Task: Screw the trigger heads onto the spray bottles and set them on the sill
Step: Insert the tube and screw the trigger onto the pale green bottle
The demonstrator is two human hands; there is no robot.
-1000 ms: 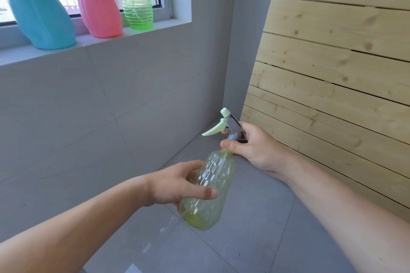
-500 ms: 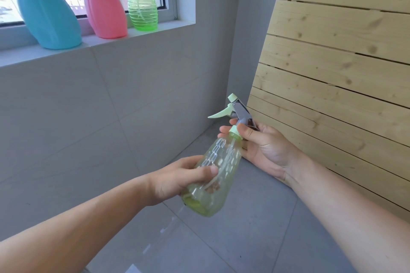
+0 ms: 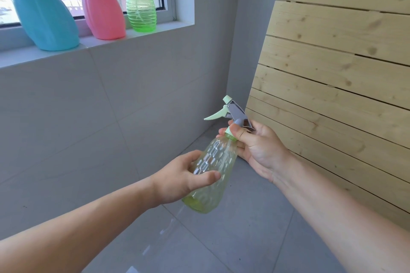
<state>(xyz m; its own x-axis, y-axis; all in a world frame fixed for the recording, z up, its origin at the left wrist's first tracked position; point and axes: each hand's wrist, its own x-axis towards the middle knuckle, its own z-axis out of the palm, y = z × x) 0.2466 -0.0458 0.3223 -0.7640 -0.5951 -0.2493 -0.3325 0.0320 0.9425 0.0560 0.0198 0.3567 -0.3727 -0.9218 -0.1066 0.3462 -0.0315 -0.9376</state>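
I hold a clear yellow-green spray bottle [image 3: 218, 168] tilted in front of me, above the floor. My left hand [image 3: 179, 178] wraps around its lower body. My right hand [image 3: 257, 148] pinches the pale green collar at the neck, just under the grey and mint trigger head [image 3: 230, 111], which sits on the bottle. On the window sill [image 3: 142, 34] at the upper left stand three bottles with heads on: a blue bottle [image 3: 44, 15], a pink bottle [image 3: 103, 9] and a green ribbed bottle [image 3: 140, 4].
A grey tiled wall [image 3: 99, 106] runs below the sill. A slatted light wood panel [image 3: 332, 73] leans on the right, close to my right hand. Grey floor tiles [image 3: 233, 239] lie below. The sill has bare room to the right of the green bottle.
The bottle has risen and tilted more upright over the second. My right hand has shifted its grip from the trigger head down to the collar at the neck.
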